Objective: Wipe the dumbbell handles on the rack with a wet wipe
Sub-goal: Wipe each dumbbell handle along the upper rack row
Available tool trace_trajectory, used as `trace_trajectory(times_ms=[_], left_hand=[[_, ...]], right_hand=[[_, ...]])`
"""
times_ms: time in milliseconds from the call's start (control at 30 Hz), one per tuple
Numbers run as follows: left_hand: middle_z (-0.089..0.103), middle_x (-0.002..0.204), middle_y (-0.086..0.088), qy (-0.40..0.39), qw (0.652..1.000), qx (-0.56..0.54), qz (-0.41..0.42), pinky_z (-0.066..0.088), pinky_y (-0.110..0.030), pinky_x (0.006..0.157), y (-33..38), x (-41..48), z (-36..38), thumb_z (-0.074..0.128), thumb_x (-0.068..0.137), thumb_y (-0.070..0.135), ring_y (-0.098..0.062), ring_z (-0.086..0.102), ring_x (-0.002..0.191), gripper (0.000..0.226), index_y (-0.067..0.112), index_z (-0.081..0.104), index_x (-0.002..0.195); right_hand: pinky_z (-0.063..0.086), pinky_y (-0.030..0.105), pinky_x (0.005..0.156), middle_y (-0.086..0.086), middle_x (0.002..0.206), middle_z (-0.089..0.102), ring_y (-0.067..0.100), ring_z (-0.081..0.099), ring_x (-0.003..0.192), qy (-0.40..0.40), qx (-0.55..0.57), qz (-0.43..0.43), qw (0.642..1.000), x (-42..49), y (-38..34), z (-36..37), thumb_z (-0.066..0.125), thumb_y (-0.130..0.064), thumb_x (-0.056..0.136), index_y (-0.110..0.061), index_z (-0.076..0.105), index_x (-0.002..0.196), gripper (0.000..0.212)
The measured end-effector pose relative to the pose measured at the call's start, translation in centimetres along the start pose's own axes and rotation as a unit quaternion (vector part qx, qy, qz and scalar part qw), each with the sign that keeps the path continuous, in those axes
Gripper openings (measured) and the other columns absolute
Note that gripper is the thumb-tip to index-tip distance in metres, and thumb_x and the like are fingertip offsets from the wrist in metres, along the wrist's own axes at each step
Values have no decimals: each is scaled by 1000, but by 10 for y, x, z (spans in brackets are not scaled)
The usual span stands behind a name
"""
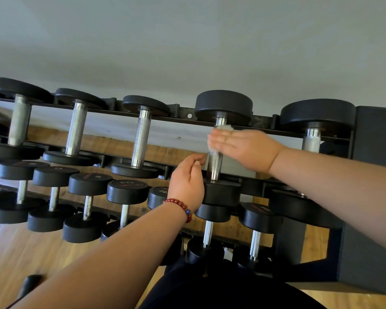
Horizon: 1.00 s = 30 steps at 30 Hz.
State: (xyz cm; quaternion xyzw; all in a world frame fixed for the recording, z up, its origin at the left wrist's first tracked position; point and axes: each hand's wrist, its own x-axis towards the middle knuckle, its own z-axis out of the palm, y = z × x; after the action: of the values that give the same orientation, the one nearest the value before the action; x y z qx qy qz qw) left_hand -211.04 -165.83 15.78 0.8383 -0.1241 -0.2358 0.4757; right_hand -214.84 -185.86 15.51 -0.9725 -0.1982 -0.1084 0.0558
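- Head view: the right hand (243, 147) is lying across the upper part of a dumbbell handle (214, 165), its fingers stretched out straight and flat, pressing a wet wipe (224, 127) against the metal. The hand is blurred and its thumb is hiding behind it.
- The wet wipe is showing as a pale crumple just above the fingers and again as a thin edge below them, wrapped against the handle near the far head of the dumbbell (224, 105).
- That dumbbell is sitting on the top row of the rack (181, 116), fourth from the left of the five in sight, with its near head resting on the front rail.
- The left hand (187, 180) is hovering just left of the same handle's lower end, its fingers curled in and the thumb lying against the forefinger, holding nothing that shows. Whether it is touching the near head is not clear.
- A red bead bracelet (180, 205) is circling the left wrist.
- Smaller dumbbells (127, 191) are lining the lower row of the rack.
- A wooden floor (9, 253) is spreading below and a pale wall (187, 41) is rising behind.
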Motion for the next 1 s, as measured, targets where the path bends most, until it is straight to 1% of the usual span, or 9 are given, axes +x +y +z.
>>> trace_trajectory(times_ms=[67, 133, 300, 467, 633, 700, 833, 900, 1000], left_hand=[[62, 114, 11, -1, 1000, 3, -1, 38, 2, 64, 0, 0, 0, 34, 103, 19, 21, 52, 78, 32, 21, 59, 122], [62, 115, 11, 0, 1000, 5, 0, 39, 0, 66, 0, 1, 0, 34, 103, 19, 18, 54, 83, 31, 23, 59, 120], [62, 116, 9, -4, 1000, -5, -2, 38, -7, 77, -1, 0, 0, 34, 103, 20, 6, 56, 99, 29, 28, 58, 116], [60, 121, 8, 7, 1000, -10, 3, 39, -18, 92, -3, 1, 1, 33, 103, 20, -5, 54, 113, 30, 26, 58, 119], [61, 119, 7, 21, 1000, -16, 7, 42, -23, 97, -5, 0, 2, 34, 102, 19, -5, 54, 113, 30, 26, 59, 117], [61, 120, 7, 31, 999, -24, -1, 42, -22, 96, -6, 0, 2, 34, 102, 19, -5, 54, 113, 30, 26, 60, 117], [61, 120, 6, 37, 999, -31, -6, 42, -23, 95, -7, 0, 2, 35, 102, 20, -6, 55, 113, 31, 23, 61, 118], [61, 121, 6, 34, 999, -28, -3, 42, -25, 98, -6, 1, 2, 34, 102, 19, -7, 54, 114, 31, 23, 61, 119], [60, 123, 5, 24, 999, -45, 2, 42, -23, 100, -5, -1, 1, 34, 103, 18, -5, 54, 116, 32, 22, 60, 121]], right_hand=[[47, 55, 96, 23, 129, 59, 38, 57, 120, 19, 1, 64, 998, 9, 7, 1, 45, 9, 81, 5, 58, 126, 47], [37, 56, 100, 23, 130, 58, 39, 56, 121, 43, 4, 99, 994, 7, -8, 10, 48, 11, 81, 5, 58, 126, 47], [41, 45, 100, 15, 129, 62, 32, 58, 120, -5, 34, -67, 997, -19, -21, 5, 70, 5, 75, -2, 63, 124, 51], [36, 51, 101, 20, 129, 60, 34, 57, 121, 29, 31, 27, 999, -3, -3, 7, 72, 21, 66, 1, 61, 125, 63], [46, 43, 97, 13, 128, 63, 30, 58, 121, -18, 47, -89, 995, -19, -17, 6, 77, 5, 72, -4, 63, 124, 54], [49, 46, 97, 15, 128, 62, 31, 58, 120, -8, 44, -64, 997, -12, -1, 6, 69, 7, 75, -3, 63, 124, 50], [36, 51, 102, 19, 127, 61, 34, 57, 121, 47, 45, 39, 997, -7, -12, 12, 70, 19, 70, 1, 62, 123, 57], [38, 47, 101, 15, 124, 65, 31, 60, 118, 20, 57, -32, 998, -18, -29, 14, 74, 8, 71, -2, 66, 119, 50], [46, 42, 97, 11, 124, 66, 27, 62, 117, -44, 80, -123, 988, -17, -20, 2, 63, -4, 80, -6, 67, 118, 39]])
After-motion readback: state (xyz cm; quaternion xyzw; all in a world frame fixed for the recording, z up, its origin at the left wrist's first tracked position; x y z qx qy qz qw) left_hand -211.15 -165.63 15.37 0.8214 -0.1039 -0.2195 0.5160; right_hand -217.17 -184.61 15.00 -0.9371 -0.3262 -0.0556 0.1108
